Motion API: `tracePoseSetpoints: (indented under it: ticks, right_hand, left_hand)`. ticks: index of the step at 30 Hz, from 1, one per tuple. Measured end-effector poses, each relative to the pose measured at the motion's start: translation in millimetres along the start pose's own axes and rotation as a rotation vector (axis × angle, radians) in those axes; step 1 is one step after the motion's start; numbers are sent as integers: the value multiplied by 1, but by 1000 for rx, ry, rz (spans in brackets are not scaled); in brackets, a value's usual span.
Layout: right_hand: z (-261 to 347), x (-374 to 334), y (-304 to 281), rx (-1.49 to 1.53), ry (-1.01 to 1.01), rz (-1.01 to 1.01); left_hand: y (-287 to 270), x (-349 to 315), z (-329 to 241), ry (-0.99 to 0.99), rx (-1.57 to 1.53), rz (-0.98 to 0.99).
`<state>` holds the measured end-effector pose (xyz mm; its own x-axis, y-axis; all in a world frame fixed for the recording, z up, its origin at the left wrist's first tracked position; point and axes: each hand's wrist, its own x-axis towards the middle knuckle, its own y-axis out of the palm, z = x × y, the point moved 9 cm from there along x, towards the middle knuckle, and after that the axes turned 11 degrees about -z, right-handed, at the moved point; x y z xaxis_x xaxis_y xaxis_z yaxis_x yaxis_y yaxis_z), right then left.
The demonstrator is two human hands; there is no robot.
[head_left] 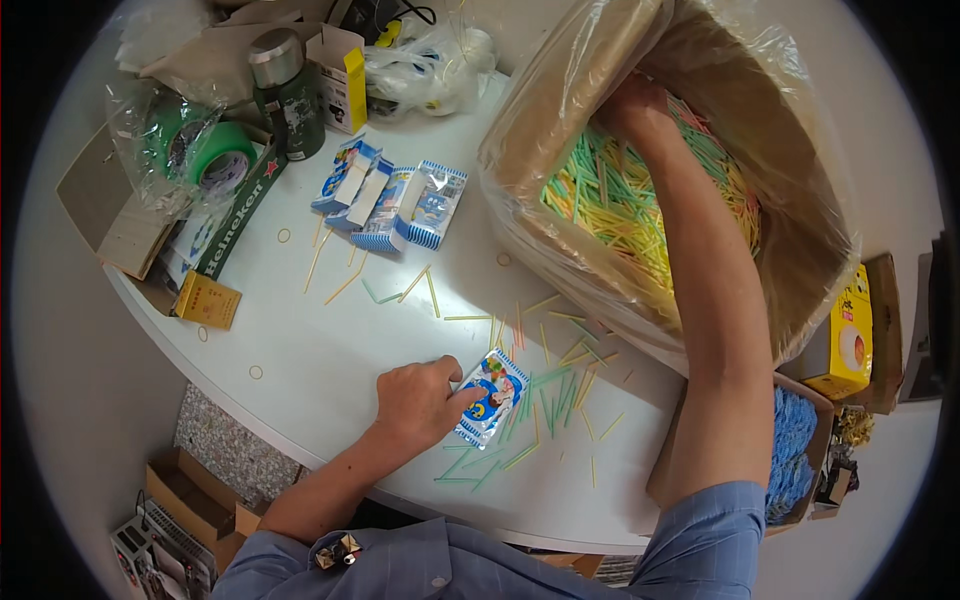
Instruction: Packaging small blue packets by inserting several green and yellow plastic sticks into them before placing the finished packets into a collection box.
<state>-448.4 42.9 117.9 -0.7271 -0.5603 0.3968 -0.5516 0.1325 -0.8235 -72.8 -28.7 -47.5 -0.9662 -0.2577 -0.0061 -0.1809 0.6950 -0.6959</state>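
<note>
My left hand (pixel 415 405) is on the white table, fingers curled and its thumb side gripping the edge of a small blue-and-white foil packet (pixel 485 410). The packet lies tilted, its printed face up. Deep in a large carton lined with clear plastic (pixel 560 75), my right hand (pixel 637 112) reaches to the far left corner; its fingers are hidden there. Thin straw-like sticks (pixel 610 215) in yellow, green and pink fill the carton under my forearm. Loose sticks (pixel 560 400) of the same kind lie scattered to the right of the packet.
Several blue-and-white packets (pixel 430 205) lie farther back. At the far left stand a dark flask (pixel 290 105), a yellow box (pixel 345 85) and green tape rolls (pixel 220 160). A small gold box (pixel 207 301) sits near the left edge. A carton of blue packets (pixel 792 450) stands at right.
</note>
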Motion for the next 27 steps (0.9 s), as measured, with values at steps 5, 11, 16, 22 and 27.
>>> tracePoseSetpoints:
  ticks: [5, 11, 16, 22, 27]
  right_hand:
    - [16, 6, 12, -14, -76, 204]
    - [-45, -3, 34, 210, 54, 153]
    - [-97, -54, -17, 528, 97, -8]
    - [-36, -215, -121, 1448, 574, 329]
    - [42, -297, -119, 1963, 982, 602]
  left_hand:
    - [0, 0, 9, -49, -16, 49]
    - [-2, -3, 7, 1, -39, 16]
    - [-10, 0, 4, 12, -58, -52]
    - [-87, 0, -50, 173, -755, -522]
    - [-48, 16, -118, 167, -1051, -300]
